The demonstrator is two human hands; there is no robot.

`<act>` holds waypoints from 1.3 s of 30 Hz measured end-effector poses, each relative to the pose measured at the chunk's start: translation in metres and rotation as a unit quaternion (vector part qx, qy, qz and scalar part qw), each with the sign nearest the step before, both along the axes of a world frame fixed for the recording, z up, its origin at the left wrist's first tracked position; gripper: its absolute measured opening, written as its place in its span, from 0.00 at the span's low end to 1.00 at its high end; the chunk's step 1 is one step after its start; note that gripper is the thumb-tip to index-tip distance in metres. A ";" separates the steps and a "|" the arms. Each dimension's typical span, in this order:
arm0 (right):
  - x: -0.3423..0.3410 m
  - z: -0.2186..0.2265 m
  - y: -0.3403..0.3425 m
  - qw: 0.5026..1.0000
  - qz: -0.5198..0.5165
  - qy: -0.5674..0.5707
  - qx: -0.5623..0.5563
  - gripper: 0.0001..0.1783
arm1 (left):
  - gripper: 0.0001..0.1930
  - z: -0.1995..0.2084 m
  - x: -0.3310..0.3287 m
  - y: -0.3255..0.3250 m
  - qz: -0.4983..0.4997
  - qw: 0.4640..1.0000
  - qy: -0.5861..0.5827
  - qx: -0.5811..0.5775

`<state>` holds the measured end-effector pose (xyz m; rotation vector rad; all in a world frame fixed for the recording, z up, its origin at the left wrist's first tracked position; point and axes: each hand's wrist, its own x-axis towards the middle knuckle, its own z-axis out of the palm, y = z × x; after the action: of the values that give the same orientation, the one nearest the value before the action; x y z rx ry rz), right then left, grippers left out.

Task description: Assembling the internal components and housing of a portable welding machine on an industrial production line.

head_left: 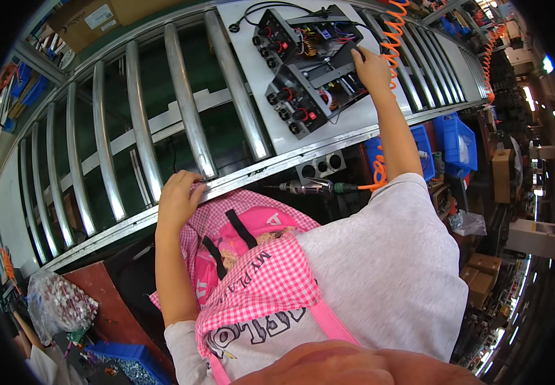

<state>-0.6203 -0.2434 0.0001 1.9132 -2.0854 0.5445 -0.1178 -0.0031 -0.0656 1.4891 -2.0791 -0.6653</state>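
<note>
My left hand [178, 197] lies on the near metal rail [245, 174] of a roller conveyor. Its thumb and fingers are apart and hold nothing. Further off to the right, my right hand [373, 72] is closed at the right end of a black device casing [336, 67]; some of its fingertips are hidden. Two black electronic units, an upper one [278, 40] and a lower one [293, 106], lie side by side with their insides bare. Knobs and a red switch show on their front panels, and coils and wires inside. Both rest on a white board [261, 93].
Bare steel rollers [184, 96] run left of the board. A coiled orange air hose [391, 38] hangs by my right hand. A power driver [303, 187] hangs below the rail. Blue bins [458, 144] stand at right; a bag of small parts [65, 305] sits at lower left.
</note>
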 end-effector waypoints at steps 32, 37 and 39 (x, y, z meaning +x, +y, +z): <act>0.275 -0.024 0.044 0.865 0.476 -0.121 -0.101 0.16 | 0.50 0.020 0.098 0.012 0.193 0.923 0.328 0.064; 0.299 -0.029 0.051 0.867 0.471 -0.155 -0.055 0.19 | 0.43 0.018 0.104 0.011 0.261 0.927 0.268 0.014; 0.305 -0.030 0.058 0.870 0.465 -0.149 -0.071 0.21 | 0.42 0.013 0.109 0.010 0.274 0.926 0.258 0.000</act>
<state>-0.3150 -0.1853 -0.0297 2.7928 -1.0399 1.1963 -0.0087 0.0072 -0.0528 1.5823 -1.1962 -0.7255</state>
